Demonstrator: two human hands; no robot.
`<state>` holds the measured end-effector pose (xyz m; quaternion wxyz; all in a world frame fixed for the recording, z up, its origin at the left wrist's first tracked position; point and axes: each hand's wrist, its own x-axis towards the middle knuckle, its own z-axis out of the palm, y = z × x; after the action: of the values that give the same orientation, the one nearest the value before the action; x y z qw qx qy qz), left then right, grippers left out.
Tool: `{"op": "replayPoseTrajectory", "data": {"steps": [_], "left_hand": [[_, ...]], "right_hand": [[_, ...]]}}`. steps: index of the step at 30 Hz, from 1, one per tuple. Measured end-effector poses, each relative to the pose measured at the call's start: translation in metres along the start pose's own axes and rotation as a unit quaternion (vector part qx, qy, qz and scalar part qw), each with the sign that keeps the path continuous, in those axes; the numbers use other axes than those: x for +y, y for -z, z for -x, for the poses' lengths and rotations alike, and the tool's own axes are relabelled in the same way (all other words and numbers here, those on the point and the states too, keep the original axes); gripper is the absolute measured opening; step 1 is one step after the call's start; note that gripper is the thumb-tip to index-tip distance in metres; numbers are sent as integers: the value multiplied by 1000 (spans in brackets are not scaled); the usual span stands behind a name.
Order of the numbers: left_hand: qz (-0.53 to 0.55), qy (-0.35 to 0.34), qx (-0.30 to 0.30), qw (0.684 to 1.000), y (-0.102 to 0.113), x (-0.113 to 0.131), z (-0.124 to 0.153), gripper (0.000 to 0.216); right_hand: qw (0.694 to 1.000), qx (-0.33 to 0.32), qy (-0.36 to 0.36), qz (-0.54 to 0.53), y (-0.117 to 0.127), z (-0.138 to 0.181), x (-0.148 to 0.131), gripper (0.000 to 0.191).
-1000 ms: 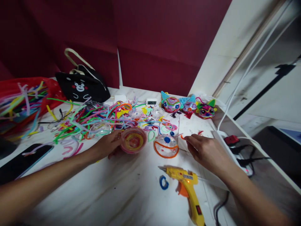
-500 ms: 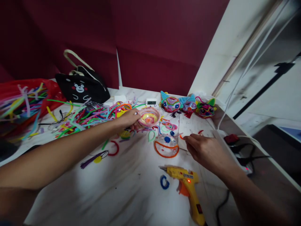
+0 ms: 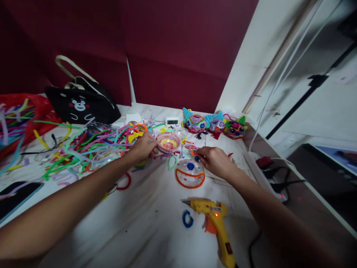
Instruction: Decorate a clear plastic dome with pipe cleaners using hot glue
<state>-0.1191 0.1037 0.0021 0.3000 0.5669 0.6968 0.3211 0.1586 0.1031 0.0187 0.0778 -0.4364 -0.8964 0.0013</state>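
My left hand (image 3: 145,147) grips the rim of a clear half-dome wound with pink and yellow pipe cleaner (image 3: 168,142), far out on the white table. My right hand (image 3: 214,160) reaches in beside it, fingers pinched over small coloured pieces above another clear dome (image 3: 190,172) that has an orange ring and a blue spot. What the right fingers hold is too small to make out. A yellow glue gun (image 3: 216,222) lies nearer me, with a blue pipe-cleaner curl (image 3: 187,219) at its nozzle.
A heap of loose pipe cleaners (image 3: 83,143) covers the left of the table, with a red bag (image 3: 19,115), a black bear tote (image 3: 79,106) and a phone (image 3: 15,195). Three finished fuzzy faces (image 3: 213,124) and a small clock (image 3: 172,121) stand at the back. A power strip (image 3: 267,171) lies right.
My left hand carried the pink-and-yellow dome from near me to the back of the table. My right hand moved left and forward to the pieces above the orange-ringed dome.
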Motion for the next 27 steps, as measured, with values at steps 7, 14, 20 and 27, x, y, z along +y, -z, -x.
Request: {"op": "replayPoseTrajectory", "data": {"steps": [7, 14, 20, 27], "left_hand": [[-234, -199, -24, 951, 6, -28, 13, 19], [-432, -238, -20, 870, -7, -39, 24, 36], [-444, -228, -25, 866, -8, -37, 19, 38], [-220, -202, -35, 954, 4, -34, 12, 23]], "right_hand": [[1000, 15, 2, -12, 4, -11, 0, 28], [1000, 13, 14, -18, 4, -7, 1, 29], [999, 24, 21, -32, 9, -8, 2, 28], [995, 75, 19, -68, 20, -2, 3, 26]]}}
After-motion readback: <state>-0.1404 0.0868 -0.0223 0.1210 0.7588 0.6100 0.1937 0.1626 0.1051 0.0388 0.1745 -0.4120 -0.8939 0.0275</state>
